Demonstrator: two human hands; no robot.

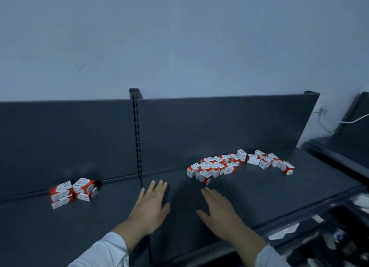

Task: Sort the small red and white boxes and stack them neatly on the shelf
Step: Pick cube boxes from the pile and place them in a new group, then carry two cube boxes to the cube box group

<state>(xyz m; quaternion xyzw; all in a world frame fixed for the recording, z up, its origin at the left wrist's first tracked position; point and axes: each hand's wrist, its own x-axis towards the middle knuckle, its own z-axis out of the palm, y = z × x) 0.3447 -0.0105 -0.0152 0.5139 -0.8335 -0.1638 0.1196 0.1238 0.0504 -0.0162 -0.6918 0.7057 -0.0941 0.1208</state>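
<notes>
Several small red and white boxes lie in a loose, jumbled pile [225, 166] on the right half of the dark shelf [279, 191], stretching toward the back right. A small neat stack of the same boxes [72, 193] stands on the left half, against the back panel. My left hand [152, 205] lies flat and open on the shelf near the middle seam, fingers straight, holding nothing. My right hand [219, 213] lies flat beside it, palm down and empty, its fingertips just short of the nearest box of the pile.
A slotted metal upright [137, 139] divides the dark back panel. A second dark shelf unit [343, 147] stands at the right, with a white cable [339, 121] on the wall. Below the front edge at lower right a lower shelf holds assorted goods [327, 238].
</notes>
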